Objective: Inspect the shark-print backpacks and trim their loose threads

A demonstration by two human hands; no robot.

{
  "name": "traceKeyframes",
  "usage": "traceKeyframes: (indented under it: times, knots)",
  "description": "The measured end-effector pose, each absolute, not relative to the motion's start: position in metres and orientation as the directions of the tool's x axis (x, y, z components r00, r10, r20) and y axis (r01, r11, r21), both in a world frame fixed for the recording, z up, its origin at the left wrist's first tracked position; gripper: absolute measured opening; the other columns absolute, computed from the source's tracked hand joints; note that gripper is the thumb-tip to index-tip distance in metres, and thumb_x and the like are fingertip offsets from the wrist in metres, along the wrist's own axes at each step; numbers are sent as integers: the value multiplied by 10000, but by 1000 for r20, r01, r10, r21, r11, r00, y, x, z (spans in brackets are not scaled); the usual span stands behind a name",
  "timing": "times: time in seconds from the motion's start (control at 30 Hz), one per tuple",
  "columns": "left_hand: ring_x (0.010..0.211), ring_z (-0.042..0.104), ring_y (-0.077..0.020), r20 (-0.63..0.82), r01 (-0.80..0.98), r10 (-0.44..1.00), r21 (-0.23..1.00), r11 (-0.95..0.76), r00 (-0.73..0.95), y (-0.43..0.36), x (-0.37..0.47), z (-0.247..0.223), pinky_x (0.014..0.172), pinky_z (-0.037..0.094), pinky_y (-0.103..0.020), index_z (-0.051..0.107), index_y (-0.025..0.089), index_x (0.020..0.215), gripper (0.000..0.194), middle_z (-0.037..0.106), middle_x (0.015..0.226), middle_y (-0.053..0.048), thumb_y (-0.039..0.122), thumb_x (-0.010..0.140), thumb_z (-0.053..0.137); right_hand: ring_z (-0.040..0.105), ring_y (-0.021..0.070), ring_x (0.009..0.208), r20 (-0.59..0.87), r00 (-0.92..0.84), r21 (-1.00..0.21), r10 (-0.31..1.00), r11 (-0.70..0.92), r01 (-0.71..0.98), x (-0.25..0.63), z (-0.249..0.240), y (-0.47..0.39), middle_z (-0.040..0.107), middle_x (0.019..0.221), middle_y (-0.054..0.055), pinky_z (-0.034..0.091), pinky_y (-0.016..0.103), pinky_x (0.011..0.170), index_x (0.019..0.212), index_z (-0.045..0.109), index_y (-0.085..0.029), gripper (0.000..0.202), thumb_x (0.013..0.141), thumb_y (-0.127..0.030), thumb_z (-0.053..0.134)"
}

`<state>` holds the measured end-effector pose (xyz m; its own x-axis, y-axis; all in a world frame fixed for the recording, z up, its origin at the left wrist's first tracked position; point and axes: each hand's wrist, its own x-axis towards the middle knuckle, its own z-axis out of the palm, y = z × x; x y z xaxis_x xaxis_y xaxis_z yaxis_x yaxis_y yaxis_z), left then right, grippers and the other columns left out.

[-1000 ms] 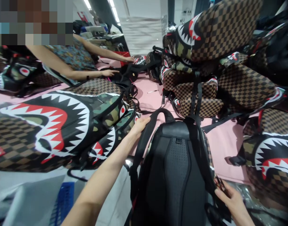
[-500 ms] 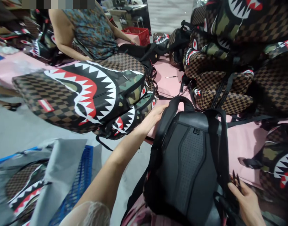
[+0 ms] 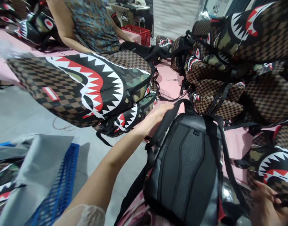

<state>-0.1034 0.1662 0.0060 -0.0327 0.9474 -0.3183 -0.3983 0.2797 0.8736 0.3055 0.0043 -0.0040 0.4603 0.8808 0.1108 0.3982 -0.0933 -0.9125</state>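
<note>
Two hands are on one backpack. My left hand (image 3: 161, 111) reaches forward with the arm stretched out, and its fingers curl over the top of the left shoulder strap (image 3: 163, 125) of the black backpack (image 3: 186, 169), near where the strap meets the carry loop. The backpack lies back panel up at the near edge of the pink bench (image 3: 235, 141), its mesh padding facing me and its lower end hanging toward my lap. My right hand (image 3: 267, 207) sits at the bottom right, blurred; the fingers look bent around a thin dark strap end, but I cannot tell how firmly they close.

Left of the backpack, two shark-mouth backpacks (image 3: 87, 88) are stacked, brown checks and camouflage with red and white teeth, the lower one's straps dangling off the bench edge. Across the bench rises a heap of checkered backpacks (image 3: 228, 72) of the same print, and one more shark-face backpack (image 3: 273, 160) lies just to my right. A small thin tool (image 3: 172, 79) rests on the bare pink surface between the piles. Another person in a patterned top (image 3: 92, 25) sits at the far left side. A red basket (image 3: 136, 33) stands beyond them, and a blue crate (image 3: 61, 188) with grey sheeting sits on the floor at my lower left.
</note>
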Motion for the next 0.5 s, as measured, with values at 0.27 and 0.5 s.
traceKeyframes:
  times: [0.27, 0.5]
  knots:
    - [1307, 322, -306, 52, 412, 965, 897, -158, 257, 21, 19, -41, 1067, 304, -469, 469, 182, 1292, 604, 372, 1409, -133, 243, 714, 635, 612, 197, 806, 220, -107, -870, 970, 245, 429, 171, 36, 85, 649, 866, 60, 480, 316, 752, 884, 657, -190, 241, 828, -386, 528]
    - [1024, 584, -194, 137, 500, 991, 858, -116, -6, 68, -31, -60, 942, 434, -340, 666, 233, 1020, 258, 667, 1041, -53, 290, 868, 465, 638, 216, 836, 124, -402, -647, 907, 381, 660, 97, -1, 177, 697, 873, 73, 467, 328, 744, 975, 639, -168, 259, 864, -306, 451]
